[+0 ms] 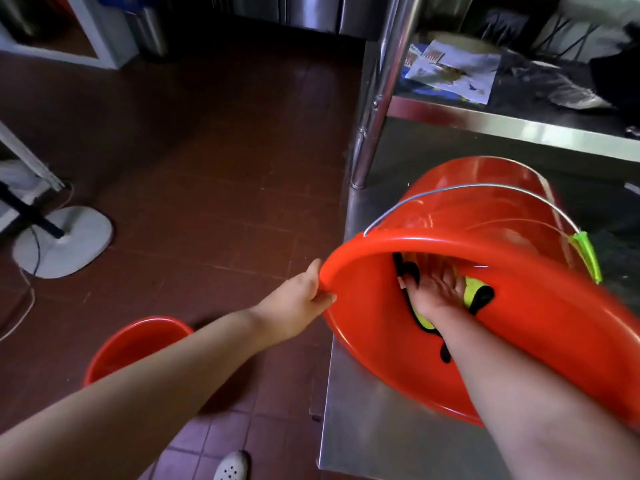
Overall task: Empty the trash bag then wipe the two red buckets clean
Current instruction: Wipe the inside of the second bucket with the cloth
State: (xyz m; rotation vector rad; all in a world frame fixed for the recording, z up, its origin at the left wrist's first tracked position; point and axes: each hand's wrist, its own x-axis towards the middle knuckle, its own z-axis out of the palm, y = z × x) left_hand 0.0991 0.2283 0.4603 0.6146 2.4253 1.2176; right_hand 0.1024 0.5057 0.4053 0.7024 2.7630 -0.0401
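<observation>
- There are two red buckets. One red bucket (485, 216) lies on its side on the shiny metal table (374, 427). The other red bucket (131, 341) stands upright on the brown tile floor (207, 168), down to the left and partly hidden by the left arm.
- The bucket on the table points its open mouth toward the person. Its bottom points away, toward the back of the table. Its long way runs from near to far, tipped a little to the left.
- It has one thin wire handle (467, 192) with a green grip (587, 252) on the right side.
- There are two hands. The left hand (304, 303) is closed on the left rim of the table bucket, pinching it.
- The right hand (436, 289) is inside that bucket. Its fingers are spread flat, pressing down on one yellow and black cloth (474, 292) against the inside wall.
- One white shoe (231, 465) shows at the bottom, on the floor.
- One white fan base (64, 242) sits on the floor at the left, well apart from the buckets.
- Some papers (453, 71) lie on the shelf behind the table.
</observation>
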